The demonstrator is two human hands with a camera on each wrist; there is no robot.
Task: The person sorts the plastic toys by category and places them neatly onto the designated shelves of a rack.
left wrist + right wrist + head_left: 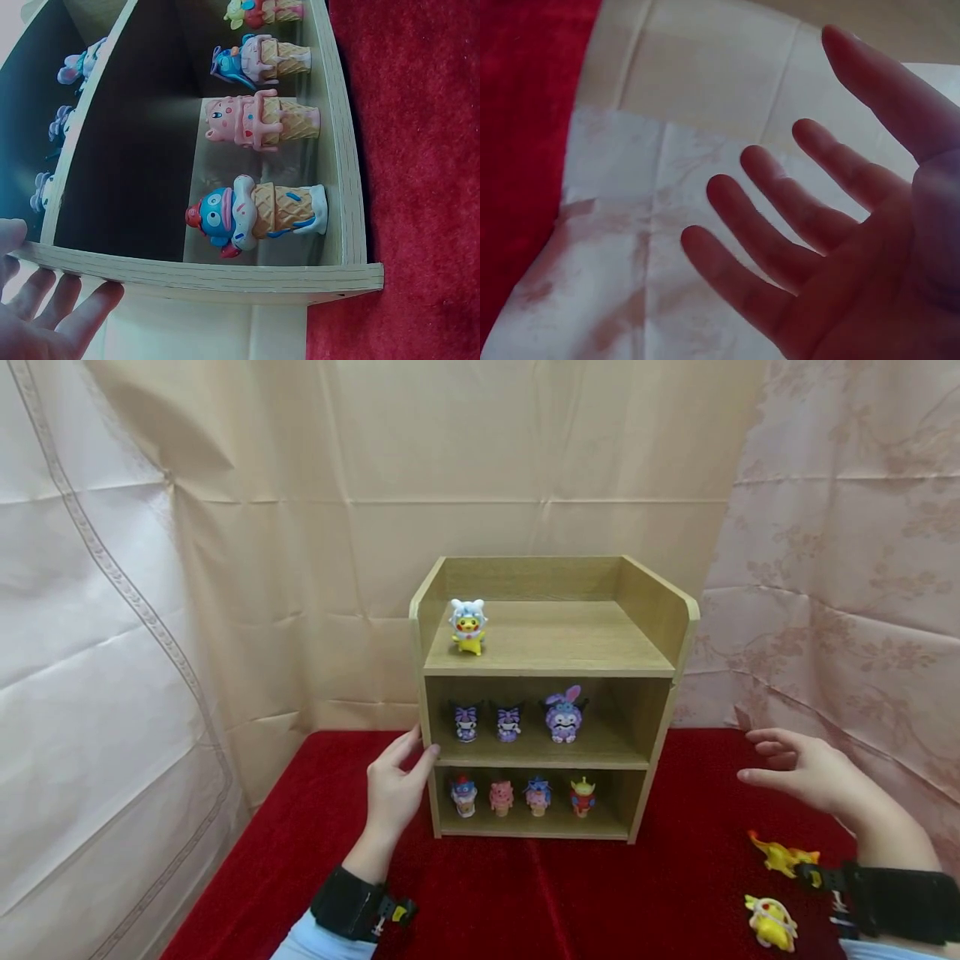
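A small wooden shelf (555,639) stands upright on the red cloth. My left hand (395,787) holds its left side panel (210,276), thumb at the front edge and fingers along the outer face. My right hand (813,772) hovers in the air to the right of the shelf, holding nothing; in the right wrist view its fingers (769,199) are spread and relaxed. Below and nearer to me than that hand lie an orange-yellow figurine (780,857) and a yellow figurine with white trim (771,923), the first partly hidden by the wrist strap.
A yellow figurine in a white hood (468,628) stands on the top level. Three purple figurines, one with long ears (563,718), stand on the middle level. Several ice-cream-cone figurines, including a pink one (244,120), line the bottom level. Curtains (525,460) hang behind.
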